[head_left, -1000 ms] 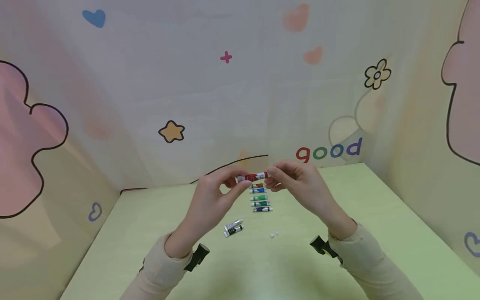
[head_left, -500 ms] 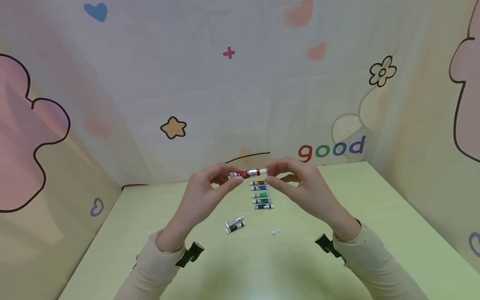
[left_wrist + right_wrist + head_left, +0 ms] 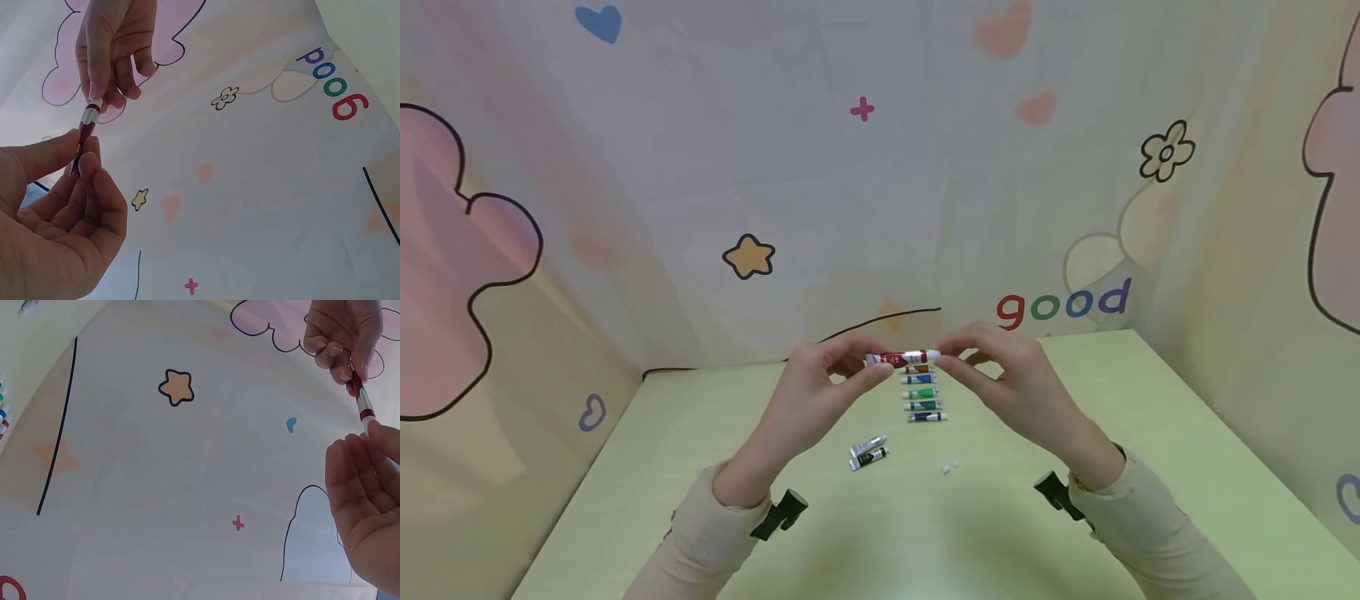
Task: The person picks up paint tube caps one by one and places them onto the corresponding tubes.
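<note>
A red and silver paint tube (image 3: pixel 912 358) is held level above the far part of the table. My left hand (image 3: pixel 808 400) pinches its flat tail end between thumb and fingers. At the other end, the thumb and fingertips of my right hand (image 3: pixel 1022 387) pinch the white cap (image 3: pixel 369 423), which the right wrist view shows partly covered by the thumb. Beneath the held tube runs a column of paint tubes: an orange-brown one (image 3: pixel 919 369), a blue one (image 3: pixel 919 379), a light green one (image 3: pixel 921 393), a dark green one (image 3: pixel 923 406) and a navy one (image 3: pixel 928 417).
Nearer and to the left lie a silver-white tube (image 3: pixel 868 446) and a black tube (image 3: pixel 870 458), side by side. Small white pieces (image 3: pixel 950 467) lie to their right on the pale green table (image 3: pixel 700 433). A printed curtain (image 3: pixel 805 167) rises behind the table.
Half a second ago the right fingers were spread around the white cap, leaving it visible; now they have closed on it. The tube rose slightly, then came back down.
</note>
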{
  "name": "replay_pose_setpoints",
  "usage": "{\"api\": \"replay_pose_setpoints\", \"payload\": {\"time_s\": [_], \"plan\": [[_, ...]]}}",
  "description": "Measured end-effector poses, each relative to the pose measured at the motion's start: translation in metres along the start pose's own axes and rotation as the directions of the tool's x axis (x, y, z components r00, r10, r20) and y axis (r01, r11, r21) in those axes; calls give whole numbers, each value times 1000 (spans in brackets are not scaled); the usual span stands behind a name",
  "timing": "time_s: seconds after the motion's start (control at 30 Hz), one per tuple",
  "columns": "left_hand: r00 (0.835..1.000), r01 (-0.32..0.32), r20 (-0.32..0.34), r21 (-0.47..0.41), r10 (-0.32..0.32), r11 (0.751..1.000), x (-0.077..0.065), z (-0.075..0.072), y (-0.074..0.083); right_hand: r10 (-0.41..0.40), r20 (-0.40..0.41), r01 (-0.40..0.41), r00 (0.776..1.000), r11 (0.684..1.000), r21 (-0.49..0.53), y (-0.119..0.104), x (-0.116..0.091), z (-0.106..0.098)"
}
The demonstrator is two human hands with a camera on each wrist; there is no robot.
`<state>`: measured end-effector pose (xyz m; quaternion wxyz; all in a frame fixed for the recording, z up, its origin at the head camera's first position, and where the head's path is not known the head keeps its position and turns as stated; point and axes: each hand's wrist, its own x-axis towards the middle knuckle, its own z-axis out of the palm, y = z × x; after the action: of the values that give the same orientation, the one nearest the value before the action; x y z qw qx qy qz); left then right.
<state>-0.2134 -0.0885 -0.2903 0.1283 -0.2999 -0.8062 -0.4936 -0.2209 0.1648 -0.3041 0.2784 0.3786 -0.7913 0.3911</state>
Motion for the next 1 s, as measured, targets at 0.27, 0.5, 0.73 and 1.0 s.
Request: {"api": "replay_pose_setpoints", "payload": {"time_s": [0.27,0.5,0.73,1.0], "plan": [[990,-115,-67,91,121,989,-3,6,3,9,8,-9,1000,1000,-10,0,0,0],[973,-199,-89,151,214,968,-4,10,4,38,47,-37,998,999,-25,-1,-1,0],[950,-279,-89,185,299,942,-3,16,5,117,87,-117,989,993,4,0,-5,-3],[964,-235,-93,148,250,961,-4,19,5,161,61,-162,985,987,7,-1,-7,-7]]}}
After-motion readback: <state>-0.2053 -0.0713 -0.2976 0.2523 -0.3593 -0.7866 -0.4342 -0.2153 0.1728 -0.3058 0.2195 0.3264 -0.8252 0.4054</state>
